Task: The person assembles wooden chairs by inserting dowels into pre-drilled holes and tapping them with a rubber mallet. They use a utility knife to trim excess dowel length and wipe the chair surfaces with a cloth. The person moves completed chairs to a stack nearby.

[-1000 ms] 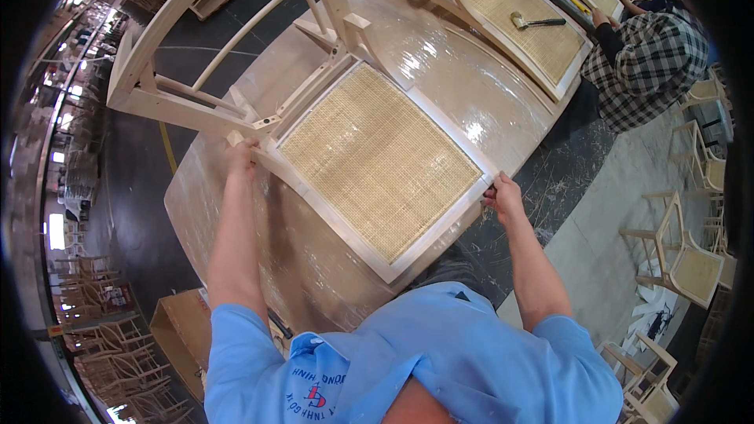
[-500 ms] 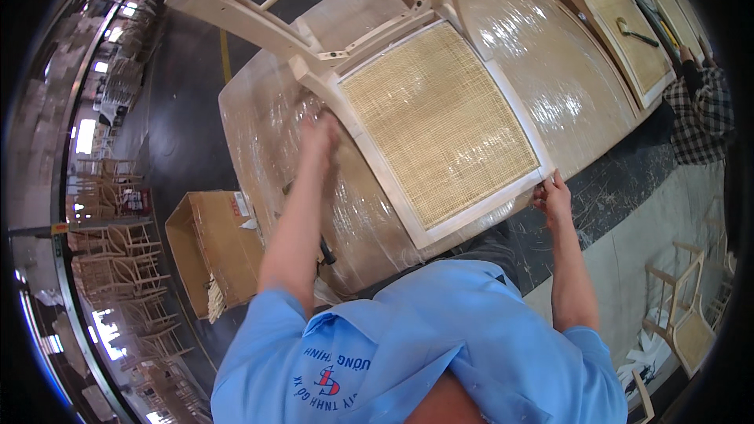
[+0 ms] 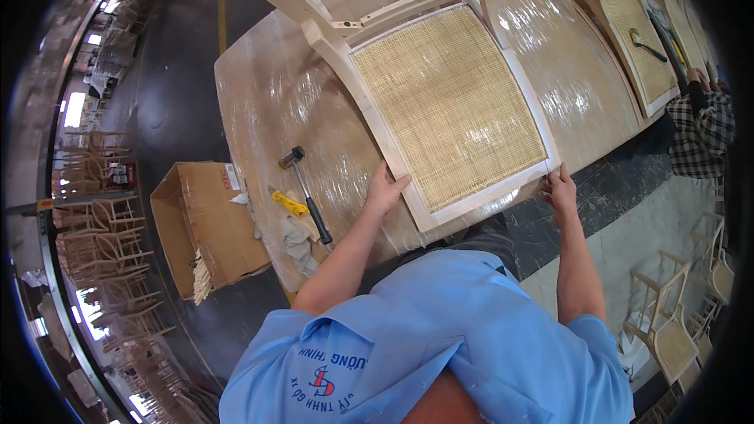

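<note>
A pale wooden chair (image 3: pixel 416 202) lies on the work table (image 3: pixel 267 118), which is wrapped in clear film. Its woven cane panel (image 3: pixel 455 102) faces up, bordered by a frame with whitish strips along it. My left hand (image 3: pixel 384 191) grips the left side of this frame close to its near end, thumb on top. At the near right corner, the fingers of my right hand (image 3: pixel 560 189) are closed round the frame, partly hidden under it. Left of the chair lie a black-handled mallet (image 3: pixel 312 208) and a yellow tool (image 3: pixel 288 202), next to a crumpled greyish cloth (image 3: pixel 298 239).
An open cardboard box (image 3: pixel 224 224) with wooden sticks stands left of the table. Another cane chair (image 3: pixel 640 39) with a brush-like tool on it lies at the right, near a person in a checked shirt (image 3: pixel 695 129). More chairs (image 3: pixel 667 334) stand at lower right.
My left hand has come back toward me from beside the chair's far part and taken hold of the frame. The mallet now shows fully. My right hand stays at the corner.
</note>
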### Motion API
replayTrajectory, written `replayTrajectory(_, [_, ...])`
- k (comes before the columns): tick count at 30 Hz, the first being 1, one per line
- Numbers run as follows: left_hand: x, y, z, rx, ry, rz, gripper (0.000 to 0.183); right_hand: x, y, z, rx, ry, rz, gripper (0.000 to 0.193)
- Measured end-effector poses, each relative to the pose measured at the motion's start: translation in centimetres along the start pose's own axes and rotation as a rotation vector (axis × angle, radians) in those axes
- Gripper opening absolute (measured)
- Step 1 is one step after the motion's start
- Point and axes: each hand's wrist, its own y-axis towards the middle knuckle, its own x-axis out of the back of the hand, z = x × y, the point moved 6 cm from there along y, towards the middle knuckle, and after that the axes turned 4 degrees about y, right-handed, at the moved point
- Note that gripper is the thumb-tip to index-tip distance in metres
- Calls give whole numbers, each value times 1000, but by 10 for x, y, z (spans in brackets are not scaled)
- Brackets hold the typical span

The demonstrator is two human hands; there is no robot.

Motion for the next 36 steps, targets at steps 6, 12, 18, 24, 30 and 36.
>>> replayTrajectory(6, [-6, -2, 7, -123, 2, 35, 83, -4, -7, 5, -27, -59, 42, 68])
replayTrajectory(12, [-6, -1, 24, -212, 72, 10, 88, 0, -5, 9, -38, -62, 82, 69])
replayTrajectory(18, [-14, -8, 16, -185, -91, 67, 83, 4, -3, 5, -35, -51, 100, 68])
replayTrajectory(24, [-11, -8, 18, -227, 13, -14, 84, 5, -6, 8, -19, -100, 103, 66])
replayTrajectory(30, [-15, -2, 21, -187, 65, -78, 81, 7, -9, 8, -12, -98, 76, 66])
replayTrajectory(36, [-11, -1, 28, -183, 153, -160, 73, -3, -7, 10, 7, -121, 75, 70])
